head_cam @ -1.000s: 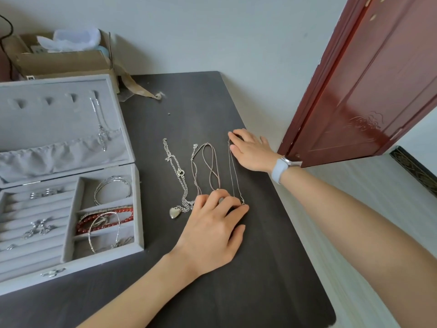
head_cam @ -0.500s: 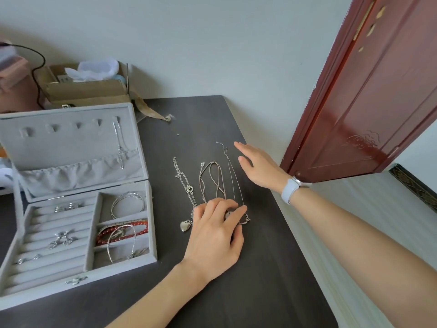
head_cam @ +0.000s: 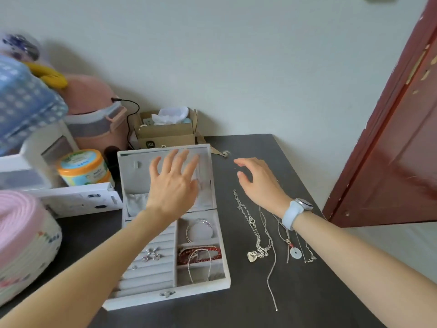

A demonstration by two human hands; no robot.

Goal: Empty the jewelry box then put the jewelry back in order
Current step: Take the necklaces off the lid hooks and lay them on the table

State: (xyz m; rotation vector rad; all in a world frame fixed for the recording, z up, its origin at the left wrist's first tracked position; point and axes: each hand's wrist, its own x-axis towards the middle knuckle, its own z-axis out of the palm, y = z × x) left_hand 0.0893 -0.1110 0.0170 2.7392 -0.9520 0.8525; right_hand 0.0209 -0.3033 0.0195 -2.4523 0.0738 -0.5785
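2 bare hands were in view, neither holding anything. Left hand (head_cam: 173,185): fingers spread and straight, raised in front of the padded inside of the jewelry box lid (head_cam: 132,171); contact with the lid could not be told. Right hand (head_cam: 257,183): fingers loosely curled, above the dark table (head_cam: 248,311) just right of the lid, a pale blue watch (head_cam: 294,213) on its wrist.

Jewelry box (head_cam: 203,286): grey, open, lid upright, at the table's left-centre.
- Left section: ring rolls bearing several small silver pieces (head_cam: 152,254).
- Upper right compartment: silver bangles (head_cam: 199,229).
- Lower right compartment: red bracelet (head_cam: 201,253), with a thin silver hoop (head_cam: 199,266) lying over it.

Necklaces, laid out lengthwise on the table to the right of the box, near one another:
- Silver chain with a heart pendant (head_cam: 251,256).
- Long thin silver chain (head_cam: 272,280), its end trailing toward the near edge.
- Cord with a pale ring-shaped pendant (head_cam: 295,252), partly under the right wrist.
- Fine chain (head_cam: 308,256) furthest right; detail too small to tell.

Behind the box: cardboard box (head_cam: 165,136) against the wall. To the left: orange-lidded tub (head_cam: 82,166), pink container (head_cam: 97,119), white power strip (head_cam: 80,200). Red-brown door (head_cam: 390,150) at right.
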